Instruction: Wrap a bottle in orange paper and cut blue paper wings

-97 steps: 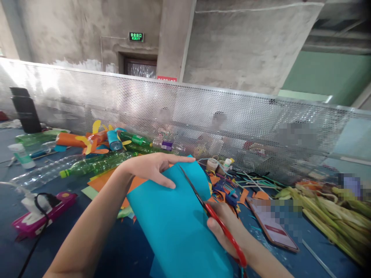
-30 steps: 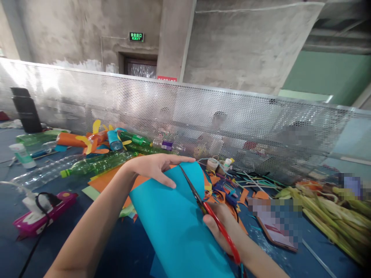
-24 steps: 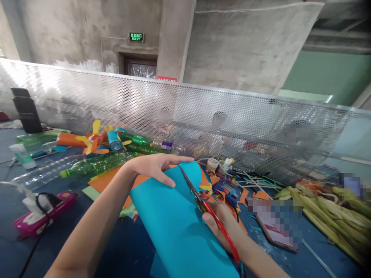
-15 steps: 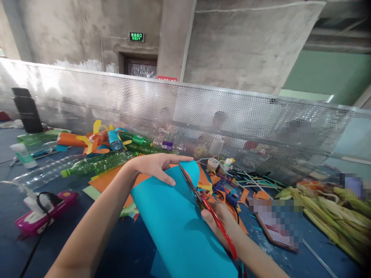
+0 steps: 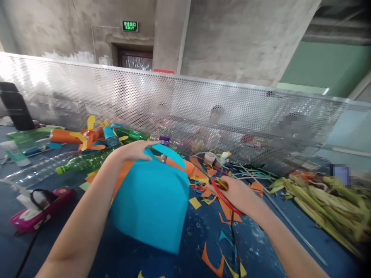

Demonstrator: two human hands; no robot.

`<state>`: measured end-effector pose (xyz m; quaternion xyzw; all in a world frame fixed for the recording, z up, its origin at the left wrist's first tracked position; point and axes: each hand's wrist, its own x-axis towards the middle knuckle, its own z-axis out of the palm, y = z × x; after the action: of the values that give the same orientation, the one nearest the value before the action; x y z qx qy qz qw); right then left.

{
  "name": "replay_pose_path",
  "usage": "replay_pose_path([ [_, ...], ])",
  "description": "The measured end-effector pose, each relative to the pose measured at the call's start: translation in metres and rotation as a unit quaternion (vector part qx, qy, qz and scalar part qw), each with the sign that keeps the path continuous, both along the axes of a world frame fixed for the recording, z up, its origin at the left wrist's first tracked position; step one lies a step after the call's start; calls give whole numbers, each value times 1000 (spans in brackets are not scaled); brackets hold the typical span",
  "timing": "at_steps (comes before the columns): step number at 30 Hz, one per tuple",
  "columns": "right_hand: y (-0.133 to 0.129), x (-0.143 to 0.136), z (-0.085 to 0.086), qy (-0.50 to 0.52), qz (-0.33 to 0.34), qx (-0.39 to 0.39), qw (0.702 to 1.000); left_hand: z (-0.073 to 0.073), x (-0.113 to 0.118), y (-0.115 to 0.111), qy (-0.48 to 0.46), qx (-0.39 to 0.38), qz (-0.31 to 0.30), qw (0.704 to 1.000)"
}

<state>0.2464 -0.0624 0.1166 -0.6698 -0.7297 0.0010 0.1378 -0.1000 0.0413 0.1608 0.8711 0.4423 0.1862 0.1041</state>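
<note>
- Bright-blue paper sheet: located in front of the body, between the hands, bowed over the dark-blue work surface. Upper-left part gripped between thumb and fingers of the left hand.
- Narrow blue strip arched above the sheet's upper edge; whether joined at both ends can't be told.
- Red-handled metal scissors: handles gripped in the right hand. Tip near the sheet's right edge; contact can't be confirmed, nor whether the blades are parted.
- Handling, judged: sheet is light, floppy, easily creased or torn at the narrow strip; fairly low slip risk. Best held by the broad part near an edge, with fingers kept off the blade line.
- Scissors: stiff, light, sharp-ended; best held by the loops only.
- Writing: "安全出口" and "EXIT" can be read on the green-lit sign. Red sign is partly hidden, not legible.
- Purple bottle label and white-and-teal tube: print too small or blurred. No brand can be read.
</note>
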Motion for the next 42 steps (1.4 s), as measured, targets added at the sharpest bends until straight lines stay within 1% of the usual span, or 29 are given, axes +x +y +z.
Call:
replay_pose_path([
  [1, 8, 7, -5, -35, -22, -17, 999, -4, -6, 7, 5, 13, 45, 999],
  [3, 21, 17, -18, -77, -44, -61, 994, -13, -17, 21, 23, 31, 111, 993],
  [4, 27, 21, -25, -79, -49, -71, 993, -17, -21, 27, 34, 40, 150, 987],
  [6, 35, 26, -37, -80, -61, -88, 991, -23, -26, 35, 45, 52, 199, 978],
  [9, 40, 30, -48, -81, -88, -100, 988, -31, -30, 44, 47, 72, 255, 963],
  [13, 42, 33, -51, -88, -137, -108, 981, -42, -32, 48, 30, 101, 325, 940],
  [15, 43, 32, -53, -92, -158, -107, 977, -43, -31, 48, 15, 117, 357, 927],
  [17, 44, 27, -59, -95, -168, -98, 976, -38, -25, 46, 3, 137, 375, 917],
  [18, 44, 25, -64, -96, -169, -91, 977, -34, -20, 42, -9, 149, 374, 915],
  [20, 45, 19, -72, -94, -168, -78, 978, -22, -3, 31, -44, 176, 348, 920],
  [21, 45, 17, -76, -92, -166, -73, 979, -15, 9, 24, -120, 191, 299, 927],
  [22, 45, 15, -78, -88, -163, -68, 980, -10, 22, 14, -202, 184, 233, 933],
  [23, 44, 14, -78, -84, -160, -61, 982, -5, 35, 4, -283, 143, 153, 936],
  [24, 43, 13, -76, -81, -156, -51, 983, -1, 48, -7, -360, 76, 63, 928],
  [25, 42, 13, -73, -83, -154, -37, 984, 2, 60, -17, -429, -1, -25, 903],
  [26, 41, 12, -68, -79, -149, -8, 986, 4, 70, -27, -471, -84, -99, 873],
  [27, 40, 12, -63, -60, -135, 34, 989, 5, 78, -36, -485, -159, -154, 846],
  [28, 40, 11, -58, -14, -107, 83, 991, 6, 84, -44, -489, -215, -194, 823],
  [29, 39, 10, -53, 60, -64, 127, 988, 5, 89, -49, -489, -255, -219, 805],
  [30, 39, 8, -49, 151, -11, 156, 976, 5, 92, -51, -482, -287, -234, 794],
  [31, 38, 5, -47, 246, 44, 164, 954, 3, 95, -51, -474, -310, -241, 788],
  [32, 38, 2, -47, 325, 96, 151, 929, 0, 97, -49, -468, -325, -242, 786],
  [34, 36, -5, -50, 402, 167, 95, 895, -10, 100, -37, -452, -334, -227, 795],
  [35, 35, -9, -53, 409, 189, 80, 889, -19, 103, -30, -446, -325, -210, 807],
  [37, 32, -18, -61, 379, 211, 94, 896, -40, 108, -13, -406, -301, -149, 850],
  [38, 30, -22, -66, 344, 218, 120, 905, -54, 111, -6, -393, -300, -108, 863],
  [39, 28, -26, -70, 297, 227, 148, 916, -68, 113, 0, -381, -302, -68, 871],
  [40, 25, -30, -74, 243, 237, 173, 924, -83, 115, 4, -382, -300, -45, 873],
  [42, 21, -36, -83, 141, 268, 191, 934, -111, 116, 7, -382, -299, -19, 874],
])
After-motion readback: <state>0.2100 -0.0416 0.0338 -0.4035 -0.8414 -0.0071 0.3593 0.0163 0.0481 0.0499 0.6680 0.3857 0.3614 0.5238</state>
